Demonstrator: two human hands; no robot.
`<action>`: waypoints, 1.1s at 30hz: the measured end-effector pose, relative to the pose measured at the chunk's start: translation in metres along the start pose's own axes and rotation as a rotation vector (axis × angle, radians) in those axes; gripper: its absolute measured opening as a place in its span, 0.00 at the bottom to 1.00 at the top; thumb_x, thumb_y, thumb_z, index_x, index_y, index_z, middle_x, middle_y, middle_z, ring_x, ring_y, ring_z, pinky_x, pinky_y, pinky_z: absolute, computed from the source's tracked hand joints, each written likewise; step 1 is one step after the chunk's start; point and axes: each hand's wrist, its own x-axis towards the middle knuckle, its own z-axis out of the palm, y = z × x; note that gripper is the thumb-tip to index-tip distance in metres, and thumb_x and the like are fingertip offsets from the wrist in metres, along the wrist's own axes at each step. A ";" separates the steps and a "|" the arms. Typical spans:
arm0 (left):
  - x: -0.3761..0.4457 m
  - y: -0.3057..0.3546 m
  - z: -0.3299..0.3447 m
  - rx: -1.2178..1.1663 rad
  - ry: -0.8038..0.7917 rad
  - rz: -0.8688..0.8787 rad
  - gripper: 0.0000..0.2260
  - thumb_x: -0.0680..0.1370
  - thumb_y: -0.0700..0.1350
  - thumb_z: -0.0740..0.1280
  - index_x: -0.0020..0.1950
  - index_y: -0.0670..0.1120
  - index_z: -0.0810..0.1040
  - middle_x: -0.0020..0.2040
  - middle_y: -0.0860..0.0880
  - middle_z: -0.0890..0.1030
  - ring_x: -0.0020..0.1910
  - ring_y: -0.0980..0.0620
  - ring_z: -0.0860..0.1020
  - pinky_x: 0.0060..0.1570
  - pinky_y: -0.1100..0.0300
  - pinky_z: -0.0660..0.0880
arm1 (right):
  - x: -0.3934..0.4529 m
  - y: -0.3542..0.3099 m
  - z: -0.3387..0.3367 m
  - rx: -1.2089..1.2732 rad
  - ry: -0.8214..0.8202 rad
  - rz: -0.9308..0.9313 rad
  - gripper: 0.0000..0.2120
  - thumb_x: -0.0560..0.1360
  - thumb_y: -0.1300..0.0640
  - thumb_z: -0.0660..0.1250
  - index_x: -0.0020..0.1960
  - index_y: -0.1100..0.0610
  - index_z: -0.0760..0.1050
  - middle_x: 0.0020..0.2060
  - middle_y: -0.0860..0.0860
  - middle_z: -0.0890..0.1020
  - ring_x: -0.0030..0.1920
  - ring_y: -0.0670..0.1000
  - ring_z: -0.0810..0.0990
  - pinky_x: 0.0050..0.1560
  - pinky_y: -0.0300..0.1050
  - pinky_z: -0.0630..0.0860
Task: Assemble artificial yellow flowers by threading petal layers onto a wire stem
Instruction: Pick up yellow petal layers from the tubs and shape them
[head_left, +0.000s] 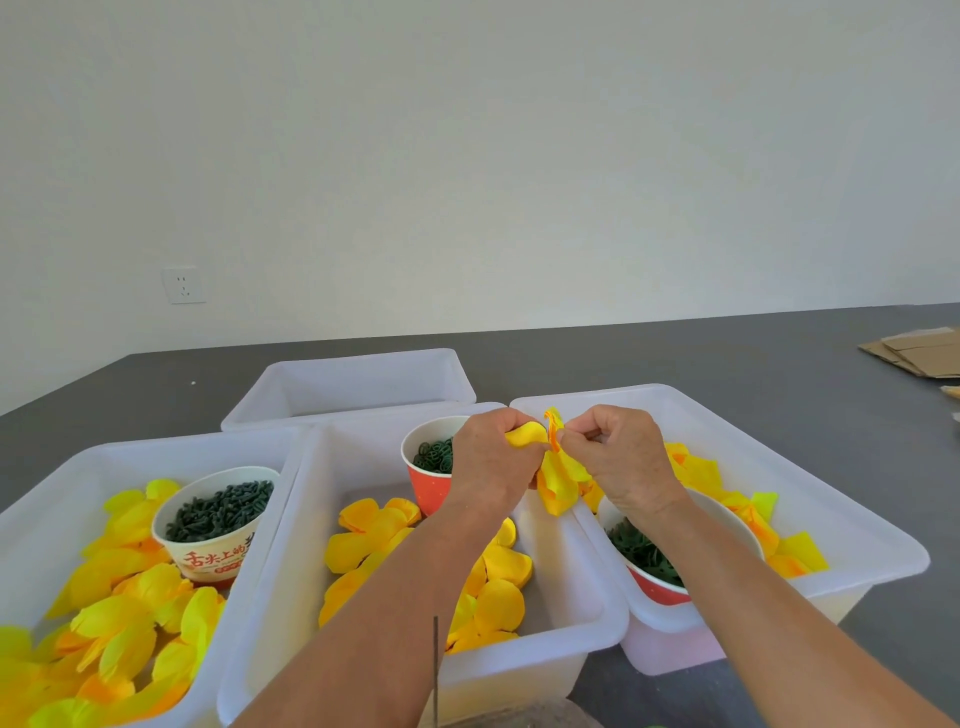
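Observation:
My left hand (493, 462) and my right hand (618, 457) are raised together above the bins. Between them they pinch a bunch of yellow petal layers (558, 483), which hangs down from the fingertips with an orange edge at the top. A thin dark wire stem (436, 670) stands upright near the bottom of the view, in front of the middle bin (597, 618). Loose yellow petals (498, 577) lie in that bin.
Three white bins stand side by side, with a fourth bin (348, 384) behind. The left bin (47, 499) holds petals and a paper cup of dark green pieces (218, 525). Red cups of green parts sit in the middle bin (434, 467) and the right bin (654, 561). Cardboard (914, 351) lies far right.

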 end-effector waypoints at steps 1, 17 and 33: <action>0.000 0.000 0.000 -0.025 -0.006 -0.020 0.05 0.73 0.40 0.69 0.39 0.50 0.78 0.31 0.56 0.76 0.28 0.61 0.75 0.26 0.72 0.73 | 0.000 0.000 0.000 -0.004 0.005 -0.010 0.03 0.70 0.64 0.71 0.37 0.60 0.80 0.32 0.51 0.80 0.35 0.48 0.76 0.41 0.41 0.73; -0.002 0.003 -0.004 -0.611 -0.117 -0.341 0.04 0.72 0.45 0.73 0.38 0.46 0.80 0.30 0.48 0.82 0.27 0.52 0.79 0.28 0.62 0.76 | -0.004 -0.006 -0.005 0.290 -0.113 -0.061 0.07 0.71 0.67 0.70 0.37 0.58 0.79 0.31 0.50 0.81 0.32 0.40 0.76 0.37 0.34 0.74; -0.001 0.003 0.002 -0.221 -0.053 -0.199 0.03 0.74 0.39 0.68 0.42 0.42 0.81 0.32 0.45 0.78 0.29 0.52 0.76 0.28 0.63 0.76 | -0.006 -0.004 0.001 -0.100 -0.018 -0.143 0.05 0.69 0.66 0.69 0.35 0.59 0.78 0.32 0.51 0.80 0.37 0.51 0.77 0.41 0.40 0.71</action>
